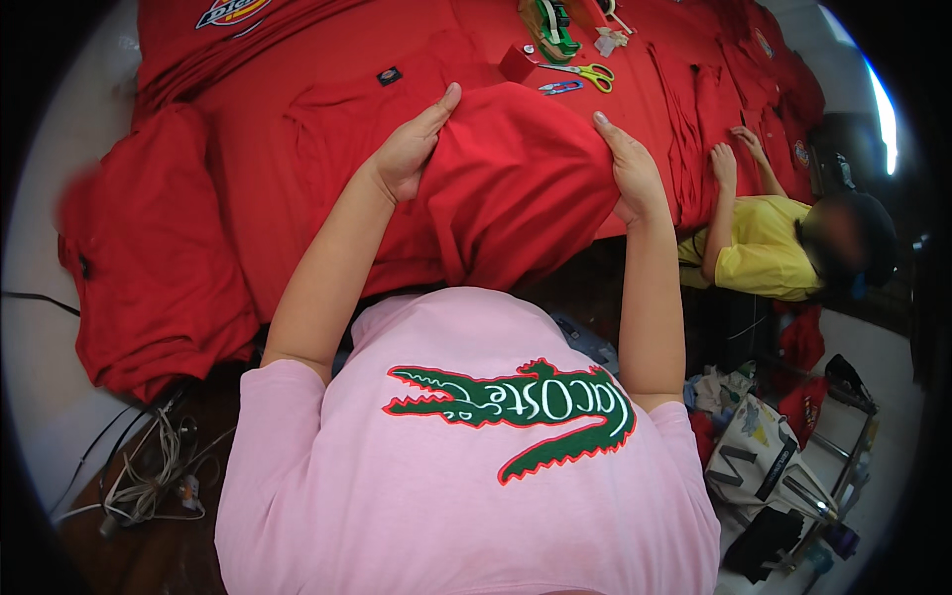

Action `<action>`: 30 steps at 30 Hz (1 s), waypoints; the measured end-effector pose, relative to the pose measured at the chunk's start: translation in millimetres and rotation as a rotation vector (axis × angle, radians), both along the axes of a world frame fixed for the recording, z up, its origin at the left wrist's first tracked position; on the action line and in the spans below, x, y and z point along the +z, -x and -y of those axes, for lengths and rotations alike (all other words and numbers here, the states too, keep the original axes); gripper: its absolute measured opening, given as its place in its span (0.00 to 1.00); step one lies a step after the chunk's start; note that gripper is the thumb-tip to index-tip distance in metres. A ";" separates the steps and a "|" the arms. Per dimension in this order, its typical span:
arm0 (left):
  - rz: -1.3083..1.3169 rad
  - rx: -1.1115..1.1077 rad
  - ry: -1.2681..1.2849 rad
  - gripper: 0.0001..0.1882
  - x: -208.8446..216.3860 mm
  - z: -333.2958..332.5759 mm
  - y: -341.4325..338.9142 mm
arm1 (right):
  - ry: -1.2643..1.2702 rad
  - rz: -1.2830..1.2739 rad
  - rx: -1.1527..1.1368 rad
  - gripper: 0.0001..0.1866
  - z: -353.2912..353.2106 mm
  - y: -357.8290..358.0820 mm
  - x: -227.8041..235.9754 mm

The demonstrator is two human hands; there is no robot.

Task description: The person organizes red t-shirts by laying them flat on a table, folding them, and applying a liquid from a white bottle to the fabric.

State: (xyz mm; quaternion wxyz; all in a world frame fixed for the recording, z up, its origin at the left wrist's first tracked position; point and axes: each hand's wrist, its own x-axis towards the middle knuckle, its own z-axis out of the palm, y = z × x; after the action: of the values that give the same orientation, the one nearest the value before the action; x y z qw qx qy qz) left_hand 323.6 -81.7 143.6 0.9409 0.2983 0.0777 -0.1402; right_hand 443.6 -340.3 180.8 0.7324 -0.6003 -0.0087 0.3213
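A red fabric garment (521,178) is stretched between my two hands above the front of the table. My left hand (412,149) grips its left side, thumb pointing up along the cloth and fingertips tucked out of sight. On the opposite side my right hand (632,169) holds the edge, thumb on top and the other fingers mostly behind the fabric. Folds run down from the held part toward my body. Whether it is a shirt or another kind of garment cannot be made out.
Beyond my hands lie yellow-handled scissors (595,76), a small blue cutter (561,88), a red box (518,63) and a green tape dispenser (557,35). Red garments (159,258) pile up at left. A co-worker in a yellow shirt (764,243) works at right. Cables (164,471) tangle lower left.
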 end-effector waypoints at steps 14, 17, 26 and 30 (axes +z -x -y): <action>0.357 -0.251 0.505 0.34 6.9 -14.9 -3.8 | 0.531 0.547 0.533 0.33 25.9 29.1 -83.2; 0.495 -0.181 0.527 0.31 69.5 -41.6 3.4 | 0.498 0.086 0.452 0.31 26.3 49.8 -78.3; 0.739 0.552 -0.009 0.24 189.3 -227.8 123.7 | -0.706 0.797 0.349 0.27 25.5 -92.0 159.4; 0.563 0.968 -0.412 0.22 170.1 -255.2 183.2 | -0.720 0.875 0.742 0.30 11.2 -92.3 179.7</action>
State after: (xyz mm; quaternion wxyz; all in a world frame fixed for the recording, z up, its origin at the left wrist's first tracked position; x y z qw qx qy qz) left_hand 140.4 173.5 313.7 0.8050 0.4309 -0.0220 0.4071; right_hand 536.0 -351.4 360.5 0.6569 -0.3510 -0.6163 0.2558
